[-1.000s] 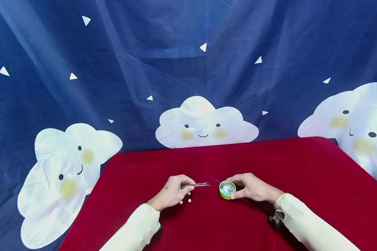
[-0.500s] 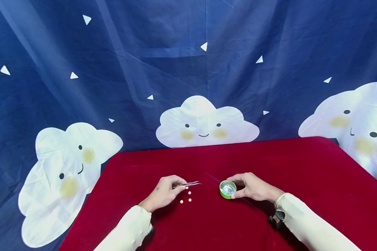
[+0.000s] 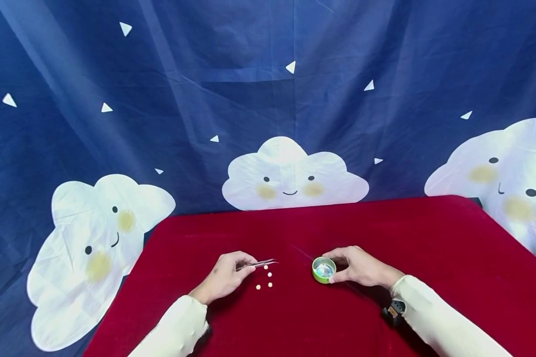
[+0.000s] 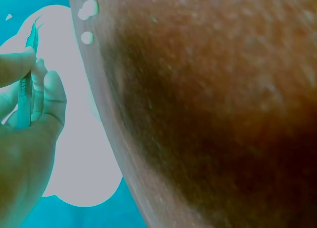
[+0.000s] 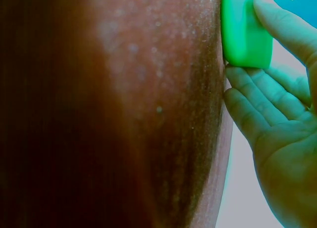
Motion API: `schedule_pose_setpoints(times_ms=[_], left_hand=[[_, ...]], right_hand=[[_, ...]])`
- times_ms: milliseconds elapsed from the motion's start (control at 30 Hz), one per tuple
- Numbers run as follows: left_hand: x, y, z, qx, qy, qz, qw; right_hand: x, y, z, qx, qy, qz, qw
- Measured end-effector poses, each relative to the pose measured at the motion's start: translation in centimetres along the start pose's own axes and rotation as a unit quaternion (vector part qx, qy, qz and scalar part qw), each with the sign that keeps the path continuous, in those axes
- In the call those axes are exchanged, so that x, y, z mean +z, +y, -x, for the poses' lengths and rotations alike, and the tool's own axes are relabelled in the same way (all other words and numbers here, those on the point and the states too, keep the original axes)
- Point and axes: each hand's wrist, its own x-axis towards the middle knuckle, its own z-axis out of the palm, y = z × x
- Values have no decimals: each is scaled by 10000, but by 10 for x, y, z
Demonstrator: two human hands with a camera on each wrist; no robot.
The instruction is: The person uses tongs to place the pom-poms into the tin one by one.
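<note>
My left hand (image 3: 225, 275) pinches a pair of metal tweezers (image 3: 266, 263) between thumb and fingers, points toward the right. The tweezers' tips stand slightly apart with nothing seen between them; the left wrist view also shows the tweezers (image 4: 25, 96) along the fingers. Several small pale round beads (image 3: 270, 285) lie on the red cloth just right of and below that hand. My right hand (image 3: 361, 267) holds a small round green tin (image 3: 320, 280), thumb on the near side and fingers on the far side. Inside the open tin are shiny, pale bluish pieces, too small to make out.
Red cloth (image 3: 384, 228) covers the table, whose far edge meets a dark blue curtain (image 3: 250, 109) printed with smiling white clouds. A dark watch-like band (image 3: 395, 308) sits at the right wrist, by the pale sleeve.
My left hand has drawn back to the left with the tweezers, away from the tin, uncovering more of the beads. The right hand and the tin have stayed put.
</note>
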Motion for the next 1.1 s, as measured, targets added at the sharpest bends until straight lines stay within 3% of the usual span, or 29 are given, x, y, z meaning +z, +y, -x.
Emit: schedule_pose_setpoints(times_ms=[233, 767, 1100], left_hand=[[-5, -5, 6, -219, -11, 0, 9998], [-9, -12, 12, -256, 68, 123, 9996], [-10, -18, 14, -181, 85, -53, 9998]], right_hand=[[1, 2, 0, 116, -46, -43, 9999], [1, 2, 1, 100, -19, 21, 9999], [-1, -3, 1, 76, -42, -116, 9999]])
